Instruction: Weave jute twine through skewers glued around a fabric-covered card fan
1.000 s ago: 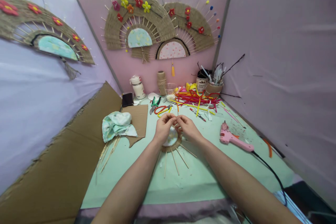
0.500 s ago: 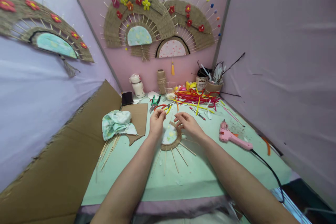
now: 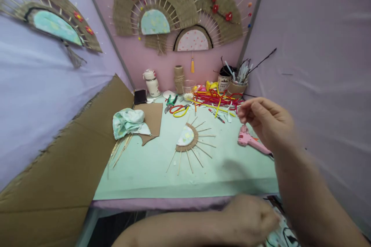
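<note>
A half-round piece with a floral cloth centre and a brown rim (image 3: 194, 139) lies flat on the table, thin sticks fanning out from its edge. Neither hand touches it now. My right hand (image 3: 266, 123) is raised on the right, above the pink glue gun (image 3: 252, 141), thumb and fingertips pinched together; whatever is between them is too small to make out. Low in front of the table's near edge, my left hand (image 3: 251, 216) reaches across to the right. Its fingers are smeared by motion.
Left of the half-round piece are crumpled floral cloth (image 3: 129, 121), loose sticks (image 3: 123, 148) and cardboard (image 3: 153, 119). Farther back lie yellow-and-red-handled scissors (image 3: 180, 111), green-handled cutters (image 3: 171, 102), a pen (image 3: 216, 115) and red pipe cleaners (image 3: 216, 98). Finished fans (image 3: 155, 5) hang on the wall.
Both hands have left the half-round piece. My right hand has moved right and up over the glue gun; my left hand has dropped to the near edge and across to the right. The view has tilted down.
</note>
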{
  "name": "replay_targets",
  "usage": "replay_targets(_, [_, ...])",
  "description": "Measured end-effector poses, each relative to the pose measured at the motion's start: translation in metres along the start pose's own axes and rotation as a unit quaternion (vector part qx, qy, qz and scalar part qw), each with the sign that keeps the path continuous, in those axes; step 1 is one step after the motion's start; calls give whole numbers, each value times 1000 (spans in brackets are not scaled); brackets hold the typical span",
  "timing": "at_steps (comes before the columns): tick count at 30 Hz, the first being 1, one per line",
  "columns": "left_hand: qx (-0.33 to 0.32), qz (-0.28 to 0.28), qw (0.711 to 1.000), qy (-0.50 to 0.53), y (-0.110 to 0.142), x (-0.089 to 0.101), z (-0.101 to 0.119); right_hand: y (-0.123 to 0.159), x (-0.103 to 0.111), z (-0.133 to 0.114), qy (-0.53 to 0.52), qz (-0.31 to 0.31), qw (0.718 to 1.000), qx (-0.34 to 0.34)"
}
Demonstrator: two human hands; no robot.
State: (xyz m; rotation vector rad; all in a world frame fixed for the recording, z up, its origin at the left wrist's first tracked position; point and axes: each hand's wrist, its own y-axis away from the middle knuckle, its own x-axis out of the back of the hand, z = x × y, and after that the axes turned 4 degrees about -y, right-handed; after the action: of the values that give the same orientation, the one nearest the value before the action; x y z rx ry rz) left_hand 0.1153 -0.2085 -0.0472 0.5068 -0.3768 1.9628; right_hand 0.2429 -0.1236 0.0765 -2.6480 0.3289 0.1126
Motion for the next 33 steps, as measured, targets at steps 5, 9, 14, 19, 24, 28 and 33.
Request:
replay_targets(5, [-121,-63,982,-129,-8,-22,3,12,-2,3,117,-161,977,-77])
replay_targets(9, [-121,-24,991,-51,-1,41,4,18,-9,34,145,-190,965,-112])
replay_targets(14, [56,254,963,-69,12,159,-30,28,-23,81,181,-156,964,-118])
replay_targets(19, [189,390,892,-130,19,215,-81,34,-33,106,234,-73,964,-107])
replay_targets(24, [262,381,882,88,17,209,-97,36,-38,118,209,-97,961,-151])
replay_targets(28, [290,347,856,252,19,207,-94,40,-42,127,196,-109,961,-160])
replay_targets(33, [310,267,882,235,26,206,-91,44,-44,127,184,-116,962,-163])
